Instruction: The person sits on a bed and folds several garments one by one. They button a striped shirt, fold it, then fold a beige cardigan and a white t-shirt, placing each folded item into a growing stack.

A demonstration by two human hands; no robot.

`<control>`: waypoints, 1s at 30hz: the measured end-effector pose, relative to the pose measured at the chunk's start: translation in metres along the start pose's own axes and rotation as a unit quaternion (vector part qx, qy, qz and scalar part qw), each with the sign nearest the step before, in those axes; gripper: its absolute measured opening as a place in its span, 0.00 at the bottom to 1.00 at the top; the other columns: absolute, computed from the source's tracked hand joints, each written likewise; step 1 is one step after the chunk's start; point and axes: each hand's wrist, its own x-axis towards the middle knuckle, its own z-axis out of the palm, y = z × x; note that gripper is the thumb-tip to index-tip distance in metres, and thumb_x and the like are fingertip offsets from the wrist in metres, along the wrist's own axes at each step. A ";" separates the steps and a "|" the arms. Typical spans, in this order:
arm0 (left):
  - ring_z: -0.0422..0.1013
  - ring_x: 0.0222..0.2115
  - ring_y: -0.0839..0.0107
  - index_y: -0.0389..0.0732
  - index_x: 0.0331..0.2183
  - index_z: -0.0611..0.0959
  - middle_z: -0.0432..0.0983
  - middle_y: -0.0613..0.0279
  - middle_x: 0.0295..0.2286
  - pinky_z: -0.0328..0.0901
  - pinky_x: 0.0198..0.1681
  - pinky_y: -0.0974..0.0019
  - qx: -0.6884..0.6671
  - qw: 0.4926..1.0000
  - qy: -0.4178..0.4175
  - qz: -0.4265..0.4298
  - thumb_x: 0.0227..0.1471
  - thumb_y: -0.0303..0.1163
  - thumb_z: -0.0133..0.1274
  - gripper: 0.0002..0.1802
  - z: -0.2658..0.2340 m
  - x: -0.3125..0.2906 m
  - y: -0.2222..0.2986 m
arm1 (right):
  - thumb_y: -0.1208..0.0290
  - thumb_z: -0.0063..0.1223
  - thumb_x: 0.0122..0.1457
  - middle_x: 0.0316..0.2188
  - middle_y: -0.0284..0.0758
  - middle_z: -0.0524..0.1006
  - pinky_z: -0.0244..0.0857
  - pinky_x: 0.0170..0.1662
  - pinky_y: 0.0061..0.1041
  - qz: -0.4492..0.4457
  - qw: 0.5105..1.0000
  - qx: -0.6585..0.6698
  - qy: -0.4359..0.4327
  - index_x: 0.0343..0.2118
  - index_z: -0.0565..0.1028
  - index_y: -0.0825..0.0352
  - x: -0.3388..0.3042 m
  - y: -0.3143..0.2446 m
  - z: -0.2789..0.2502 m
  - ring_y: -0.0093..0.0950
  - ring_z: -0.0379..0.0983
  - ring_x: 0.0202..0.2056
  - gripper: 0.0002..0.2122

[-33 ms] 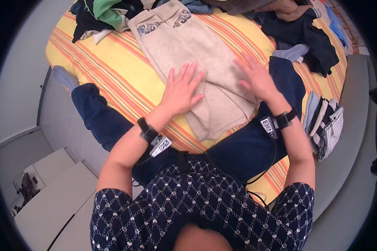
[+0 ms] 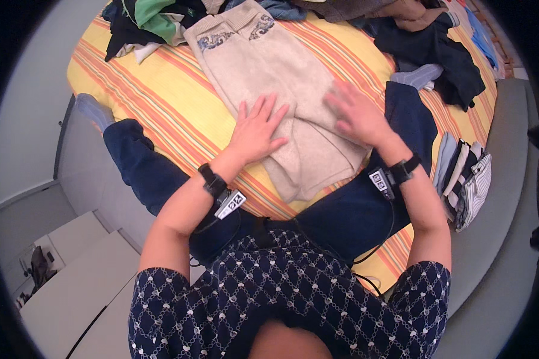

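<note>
A beige knit garment (image 2: 281, 63) lies flat on the bed between my outstretched legs. Its far end has a ribbed band and two blue-and-grey patterned patches; the near end is folded over in overlapping layers. My left hand (image 2: 254, 133) rests on its left side, palm down with the fingers spread. Over the right edge of the cloth is my right hand (image 2: 359, 116), fingers apart and slightly blurred. Whether the right palm presses on the fabric, I cannot tell. Neither hand grips anything.
A striped yellow-orange sheet (image 2: 167, 99) covers the bed. Heaped clothes, one green (image 2: 153, 21), lie at the far left; dark clothes (image 2: 431, 51) lie far right. A row of folded clothes (image 2: 464, 179) stands beside my right leg, against a grey padded edge (image 2: 497, 155).
My right hand has shifted slightly left over the garment. My left hand has slid a little toward me. The garment looks the same.
</note>
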 end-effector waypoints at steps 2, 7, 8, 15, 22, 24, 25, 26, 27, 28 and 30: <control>0.47 0.59 0.53 0.52 0.58 0.59 0.47 0.51 0.59 0.47 0.54 0.36 0.018 0.987 -0.154 -0.039 0.43 0.54 0.54 0.43 0.000 -0.004 -0.011 | 0.66 0.59 0.43 0.58 0.39 0.57 0.59 0.53 0.35 -0.014 0.994 0.021 -0.103 0.55 0.63 0.56 0.005 -0.006 0.004 0.42 0.55 0.57 0.31; 0.47 0.59 0.52 0.53 0.57 0.61 0.47 0.51 0.59 0.45 0.55 0.36 -0.028 0.989 -0.125 -0.071 0.40 0.57 0.54 0.43 -0.006 -0.027 -0.025 | 0.66 0.58 0.44 0.59 0.38 0.57 0.56 0.56 0.32 0.123 0.968 0.128 -0.179 0.54 0.65 0.57 0.015 0.003 -0.008 0.41 0.55 0.57 0.30; 0.47 0.59 0.52 0.53 0.57 0.61 0.47 0.51 0.59 0.44 0.56 0.36 -0.034 0.991 -0.107 -0.074 0.40 0.57 0.54 0.44 -0.008 -0.026 -0.023 | 0.65 0.58 0.44 0.58 0.39 0.58 0.56 0.56 0.32 0.134 0.979 0.124 -0.087 0.53 0.66 0.57 0.018 -0.001 -0.007 0.40 0.54 0.58 0.29; 0.46 0.59 0.54 0.53 0.57 0.61 0.47 0.53 0.59 0.42 0.56 0.36 0.007 1.000 0.004 -0.017 0.45 0.57 0.49 0.39 0.009 0.036 -0.030 | 0.58 0.55 0.48 0.61 0.36 0.53 0.49 0.58 0.45 -0.027 0.999 0.038 -0.002 0.56 0.62 0.55 0.066 -0.029 0.025 0.37 0.47 0.61 0.30; 0.54 0.57 0.55 0.43 0.55 0.64 0.55 0.50 0.56 0.49 0.55 0.43 -0.049 0.988 0.046 -0.142 0.48 0.50 0.50 0.36 0.020 0.025 -0.093 | 0.58 0.56 0.48 0.52 0.39 0.66 0.58 0.52 0.39 0.047 0.990 0.132 -0.026 0.48 0.69 0.60 0.098 0.001 0.026 0.37 0.61 0.53 0.24; 0.58 0.53 0.55 0.38 0.53 0.65 0.60 0.45 0.52 0.55 0.53 0.53 -0.189 0.917 0.182 -0.300 0.46 0.47 0.54 0.36 0.015 0.033 -0.113 | 0.62 0.58 0.47 0.39 0.39 0.75 0.64 0.45 0.32 0.090 0.973 0.197 0.078 0.41 0.73 0.65 0.121 0.012 0.023 0.37 0.71 0.42 0.18; 0.61 0.52 0.56 0.35 0.52 0.66 0.62 0.42 0.50 0.58 0.51 0.57 -0.255 0.858 0.248 -0.370 0.45 0.46 0.56 0.36 0.013 0.039 -0.121 | 0.63 0.58 0.48 0.39 0.40 0.75 0.65 0.44 0.32 0.138 0.959 0.225 0.100 0.41 0.73 0.65 0.135 0.014 0.023 0.38 0.71 0.42 0.18; 0.65 0.47 0.53 0.30 0.46 0.68 0.67 0.40 0.45 0.60 0.50 0.60 -0.232 0.828 0.258 -0.441 0.39 0.40 0.61 0.35 0.012 0.046 -0.129 | 0.63 0.58 0.48 0.38 0.40 0.75 0.65 0.44 0.33 0.186 0.941 0.253 0.125 0.42 0.73 0.65 0.150 0.017 0.023 0.38 0.71 0.42 0.18; 0.66 0.45 0.53 0.30 0.46 0.69 0.69 0.41 0.42 0.61 0.49 0.60 -0.245 0.827 0.238 -0.447 0.39 0.41 0.62 0.36 0.013 0.050 -0.135 | 0.64 0.57 0.48 0.38 0.40 0.75 0.65 0.43 0.34 0.222 0.920 0.284 0.156 0.42 0.73 0.65 0.166 0.019 0.023 0.38 0.71 0.41 0.18; 0.68 0.43 0.52 0.29 0.45 0.69 0.70 0.42 0.40 0.62 0.48 0.59 -0.260 0.822 0.204 -0.463 0.38 0.42 0.62 0.36 0.014 0.053 -0.140 | 0.63 0.58 0.47 0.37 0.41 0.76 0.66 0.41 0.35 0.250 0.921 0.261 0.146 0.42 0.73 0.65 0.182 0.021 0.023 0.39 0.72 0.40 0.20; 0.71 0.33 0.57 0.30 0.41 0.72 0.74 0.49 0.31 0.65 0.41 0.61 -0.234 0.817 0.193 -0.490 0.35 0.45 0.64 0.35 0.020 0.058 -0.154 | 0.61 0.59 0.45 0.36 0.41 0.76 0.66 0.41 0.35 0.284 0.916 0.253 0.125 0.43 0.73 0.64 0.208 0.020 0.027 0.39 0.72 0.40 0.21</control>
